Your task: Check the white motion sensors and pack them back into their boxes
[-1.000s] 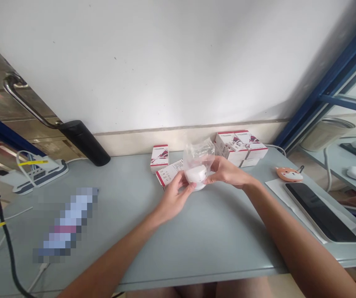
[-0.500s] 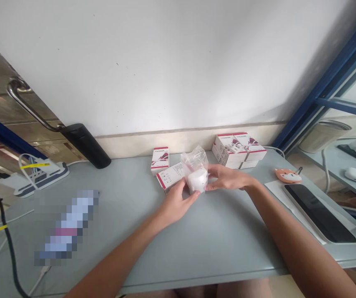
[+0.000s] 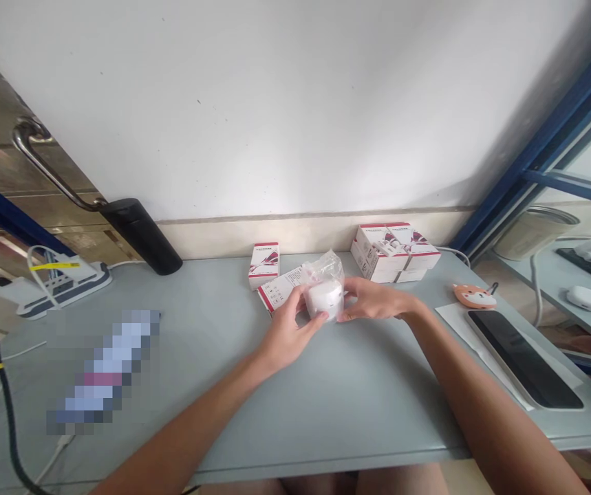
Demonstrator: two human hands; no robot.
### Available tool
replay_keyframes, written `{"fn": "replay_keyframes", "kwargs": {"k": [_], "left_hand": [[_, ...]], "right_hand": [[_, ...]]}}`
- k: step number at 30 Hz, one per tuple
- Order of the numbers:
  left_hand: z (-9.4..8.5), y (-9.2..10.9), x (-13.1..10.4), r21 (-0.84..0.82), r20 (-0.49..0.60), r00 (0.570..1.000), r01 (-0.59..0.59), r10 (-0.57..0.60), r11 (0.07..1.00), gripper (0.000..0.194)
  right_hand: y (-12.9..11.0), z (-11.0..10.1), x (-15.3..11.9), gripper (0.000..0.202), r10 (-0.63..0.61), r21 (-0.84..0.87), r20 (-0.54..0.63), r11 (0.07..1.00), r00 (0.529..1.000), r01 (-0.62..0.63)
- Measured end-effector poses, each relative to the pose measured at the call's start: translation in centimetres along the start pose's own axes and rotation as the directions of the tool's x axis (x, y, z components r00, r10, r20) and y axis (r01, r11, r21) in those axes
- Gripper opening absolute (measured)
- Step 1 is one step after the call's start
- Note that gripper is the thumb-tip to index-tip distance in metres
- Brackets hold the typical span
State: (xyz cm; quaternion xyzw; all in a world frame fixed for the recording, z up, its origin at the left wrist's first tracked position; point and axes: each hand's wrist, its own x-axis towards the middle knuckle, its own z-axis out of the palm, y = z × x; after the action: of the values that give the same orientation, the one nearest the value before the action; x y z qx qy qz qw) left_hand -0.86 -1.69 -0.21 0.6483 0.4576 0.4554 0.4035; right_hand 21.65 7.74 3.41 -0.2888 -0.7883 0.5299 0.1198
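Observation:
A small white rounded case (image 3: 326, 299), looking like an earbud case, is inside a clear plastic bag (image 3: 329, 267) whose crumpled top stands up. My left hand (image 3: 287, 330) grips it from the left and below, thumb along its lower front. From the right, my right hand (image 3: 375, 300) has its fingertips and thumb against the bag's side; its far fingers are partly hidden. Just behind my left hand lies a white and red printed box (image 3: 278, 289), partly covered by that hand and the bag. Another small white and red box (image 3: 264, 265) stands behind it.
A group of white and red boxes (image 3: 395, 251) sits by the wall. At right are an orange animal-faced pouch (image 3: 475, 295) and a dark-screened phone (image 3: 525, 357) on paper. At left are a black cylinder (image 3: 143, 237), a power strip (image 3: 62, 292) and a pixelated object (image 3: 106, 371).
The bagged case has turned slightly between my hands, and its bag top has tilted a little. Both hands keep hold. The whole view has shifted slightly.

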Motion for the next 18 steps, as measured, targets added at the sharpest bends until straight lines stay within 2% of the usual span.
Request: {"fn": "replay_keyframes", "kwargs": {"k": [4, 7, 11, 13, 16, 18], "left_hand": [[-0.1, -0.07, -0.18, 0.191, 0.026, 0.994, 0.1, -0.106, 0.977, 0.029], [-0.12, -0.13, -0.27, 0.246, 0.017, 0.99, 0.131, -0.139, 0.96, 0.033], [-0.09, 0.04, -0.34, 0.28, 0.012, 0.991, 0.122, -0.131, 0.952, 0.029], [0.01, 0.31, -0.41, 0.264, 0.014, 0.993, 0.113, -0.121, 0.958, 0.033], [0.29, 0.74, -0.47, 0.129, 0.022, 0.999, 0.036, -0.039, 0.991, 0.056], [0.47, 0.82, -0.41, 0.017, 0.005, 1.0, -0.012, 0.012, 1.0, 0.063]], "right_hand": [[0.29, 0.64, 0.51, 0.049, 0.013, -0.076, 0.007, 0.997, 1.0, -0.013], [0.24, 0.89, 0.55, 0.051, 0.022, -0.119, 0.007, 0.993, 1.0, -0.021], [-0.02, 0.4, -0.02, 0.073, -0.015, -0.127, 0.02, 0.992, 1.0, 0.018], [0.02, 0.13, -0.18, 0.074, 0.009, -0.127, 0.001, 0.992, 1.0, -0.009], [0.34, 0.31, 0.08, 0.061, 0.069, -0.107, 0.003, 0.992, 0.998, -0.069], [0.54, 0.81, 0.46, 0.051, 0.075, -0.083, 0.012, 0.994, 0.997, -0.074]]}}
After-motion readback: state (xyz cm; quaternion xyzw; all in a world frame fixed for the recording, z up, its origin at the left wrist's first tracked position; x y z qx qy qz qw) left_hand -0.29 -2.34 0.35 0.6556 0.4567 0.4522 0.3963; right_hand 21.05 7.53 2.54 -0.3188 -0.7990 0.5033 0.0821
